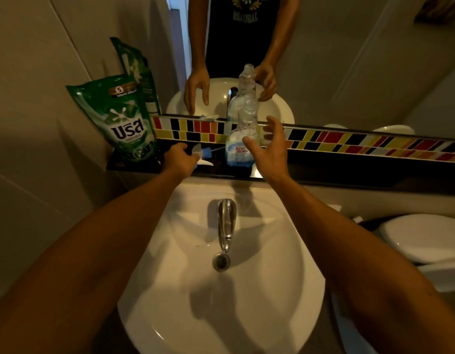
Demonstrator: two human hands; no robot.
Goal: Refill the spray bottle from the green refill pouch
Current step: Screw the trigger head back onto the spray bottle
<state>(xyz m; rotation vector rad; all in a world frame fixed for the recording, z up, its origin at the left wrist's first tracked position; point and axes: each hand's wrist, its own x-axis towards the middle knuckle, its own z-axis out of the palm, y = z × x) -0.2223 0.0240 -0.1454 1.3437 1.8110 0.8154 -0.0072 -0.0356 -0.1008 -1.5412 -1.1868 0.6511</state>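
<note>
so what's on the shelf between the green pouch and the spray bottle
In the head view: the left hand on the white-and-blue spray head, between green refill pouch and spray bottle.

On the dark ledge (pixel 134 166) there is one green refill pouch (pixel 121 121) with white lettering, one clear plastic bottle (pixel 243 139) with its neck uncapped, and one white-and-blue spray trigger head (pixel 202 159) lying on its side. Two bare hands reach over it: one left hand (pixel 180 159) and one right hand (pixel 268 152). Below sits one white ceramic basin (pixel 285 290) with one chrome tap (pixel 226 223) and one round metal drain (pixel 220 261). One white toilet lid (pixel 423 238) shows at the right.
</note>
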